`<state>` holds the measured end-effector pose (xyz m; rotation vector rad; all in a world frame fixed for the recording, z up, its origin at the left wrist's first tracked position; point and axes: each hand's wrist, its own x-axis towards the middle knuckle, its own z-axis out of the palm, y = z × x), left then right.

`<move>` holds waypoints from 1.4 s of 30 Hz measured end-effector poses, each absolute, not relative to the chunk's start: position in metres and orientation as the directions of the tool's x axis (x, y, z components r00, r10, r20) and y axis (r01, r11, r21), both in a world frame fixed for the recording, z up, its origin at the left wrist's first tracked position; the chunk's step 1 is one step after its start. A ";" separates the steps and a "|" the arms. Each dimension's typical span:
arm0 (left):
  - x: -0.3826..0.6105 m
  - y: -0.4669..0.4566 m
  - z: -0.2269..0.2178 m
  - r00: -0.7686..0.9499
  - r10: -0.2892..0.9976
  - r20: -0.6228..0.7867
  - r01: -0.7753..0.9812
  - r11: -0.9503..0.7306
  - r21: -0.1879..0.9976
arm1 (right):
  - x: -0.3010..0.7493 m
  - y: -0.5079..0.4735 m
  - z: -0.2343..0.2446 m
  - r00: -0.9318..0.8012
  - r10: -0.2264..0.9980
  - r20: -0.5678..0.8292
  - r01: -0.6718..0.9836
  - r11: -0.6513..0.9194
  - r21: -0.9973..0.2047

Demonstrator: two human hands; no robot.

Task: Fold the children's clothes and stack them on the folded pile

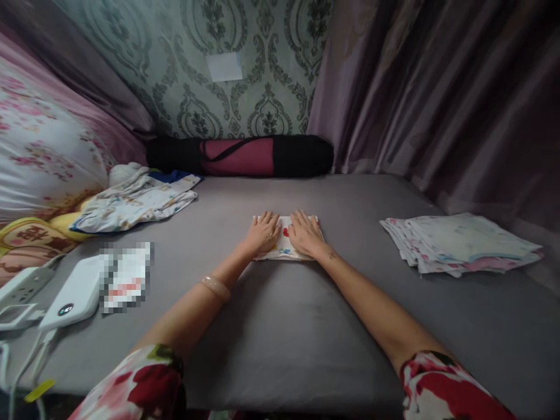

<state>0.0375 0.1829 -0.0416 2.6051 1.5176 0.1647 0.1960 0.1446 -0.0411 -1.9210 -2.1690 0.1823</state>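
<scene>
Mid-frame, left hand (263, 232) and right hand (305, 234) palm-down, unclenched, either side of folded cloth (284, 248) — likely keeping it flat; cloth stack (470, 238) at frame right.

Cloth (285, 245), folded, on grey sheet (280, 332); left hand (263, 231) and right hand (305, 234) laid flat upon it. To right: stack (464, 240) of cloths. To left: clothes (140, 201), power bank (81, 286). Behind: long bag (238, 158).
</scene>
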 end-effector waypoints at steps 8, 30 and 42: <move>0.033 0.183 -0.059 0.473 0.880 0.042 0.867 -0.473 0.158 | 0.197 0.143 -0.055 -0.051 0.997 0.063 0.972 0.064 -0.224; 0.007 0.193 -0.045 0.377 0.922 -0.090 0.923 -0.366 0.123 | 0.228 0.146 -0.046 0.020 0.999 -0.038 0.982 -0.027 -0.187; 0.051 0.145 -0.066 0.454 0.879 0.147 0.880 -0.468 0.078 | 0.174 0.125 -0.058 -0.032 0.986 0.165 0.970 0.071 -0.231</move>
